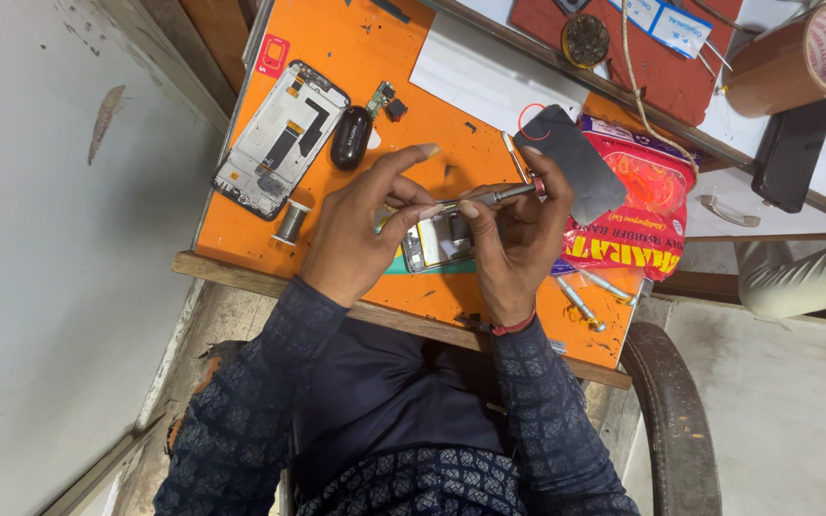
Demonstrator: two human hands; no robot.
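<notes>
My right hand (518,253) grips a slim metal screwdriver (494,196) that lies almost level, its tip pointing left. My left hand (360,229) pinches the tip end of the screwdriver between thumb and fingers. Under both hands lies an opened phone body (437,241) on the orange work mat (375,67), mostly covered by my fingers. A grey back cover (571,162) rests just right of my right hand.
A stripped phone frame (279,139), a black oval case (350,137), a small circuit part (380,96) and a solder spool (291,223) lie at left. A red packet (638,215), two metal tools (590,296), a brown tape roll (800,57) and a chair arm (676,411) are at right.
</notes>
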